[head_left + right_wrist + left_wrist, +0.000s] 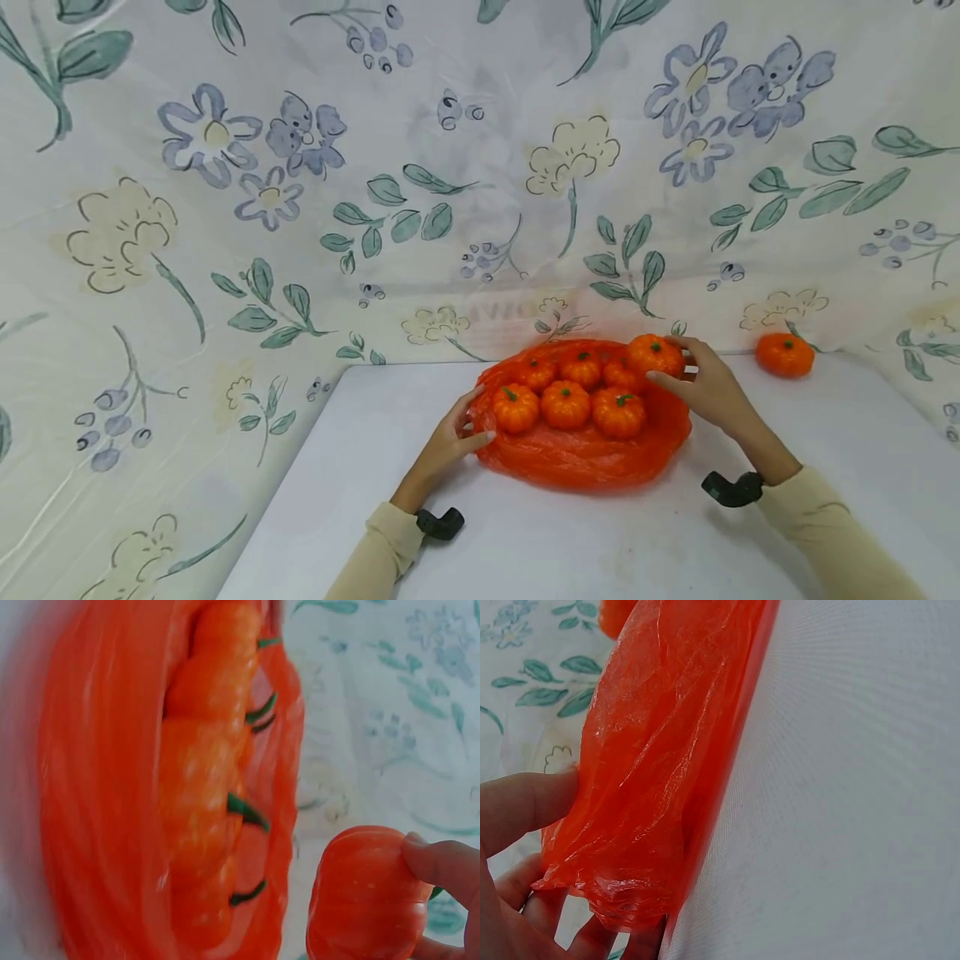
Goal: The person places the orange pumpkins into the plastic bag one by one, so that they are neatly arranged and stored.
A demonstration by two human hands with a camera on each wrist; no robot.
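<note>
My left hand (448, 435) grips the left edge of a red plastic bag (581, 468), which lies spread open on the table. In the left wrist view the thumb and fingers (526, 801) close round the crinkled plastic. Several small orange toy pumpkins (566, 405) with green stems sit in the bag, in two rows. At the bag's back right, my right hand (708, 385) holds another toy pumpkin (656, 355) between thumb and fingers. The right wrist view has this held pumpkin (367, 896) apart from the bag's rim.
One more toy pumpkin (784, 356) rests on the white table (570, 550) at the back right, beyond the right hand. A flower-patterned sheet (487, 167) hangs behind the table and runs down its left side. Dark camera mounts (441, 524) are worn on both wrists.
</note>
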